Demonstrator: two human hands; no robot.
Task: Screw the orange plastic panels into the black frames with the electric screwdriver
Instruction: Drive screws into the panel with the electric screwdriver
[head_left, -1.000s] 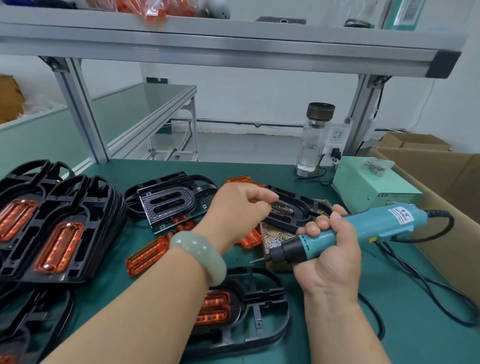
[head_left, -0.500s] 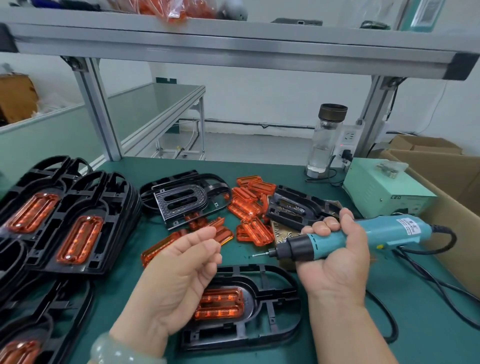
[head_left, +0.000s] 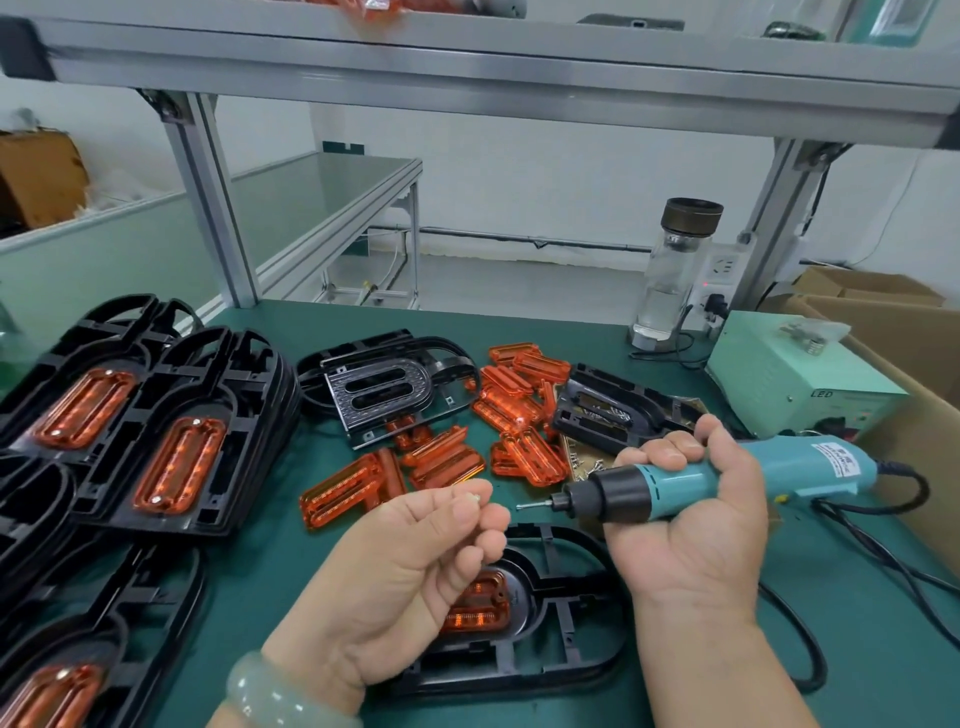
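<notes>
Well underway, judging by the layout. Stacks of black frames (head_left: 156, 431) at the left of the green surface (head_left: 857, 649) already carry orange panels with screw heads showing at the panel ends; another finished-looking one sits at lower left (head_left: 57, 691). Still to do: a loose pile of orange panels (head_left: 514, 410) mid-surface, and two bare frames behind it, one (head_left: 384, 384) centre, one (head_left: 608, 410) to its right.

The frame in hand (head_left: 540, 623) lies flat near the front edge, between the two wrists, with an orange panel (head_left: 478, 608) seated in it, partly hidden by the left hand. Whether it has any screws in yet, cannot tell.

Left hand (head_left: 405, 566): fingers curled in, thumb and forefinger pinched on something tiny and pale, likely a screw (head_left: 475, 498), too small to confirm. It hovers above the frame, not touching it.

Right hand (head_left: 691, 525): closed in a full wrap around the teal electric screwdriver (head_left: 727, 478), held roughly level, bit (head_left: 535, 505) pointing left toward the left fingertips. Near, but a gap remains. A small heap of screws (head_left: 587, 462) lies just behind the driver's nose. Cable (head_left: 883, 551) trails off right.

Step, I'd guess: loading a screw onto the bit before driving it into the panel below.
</notes>
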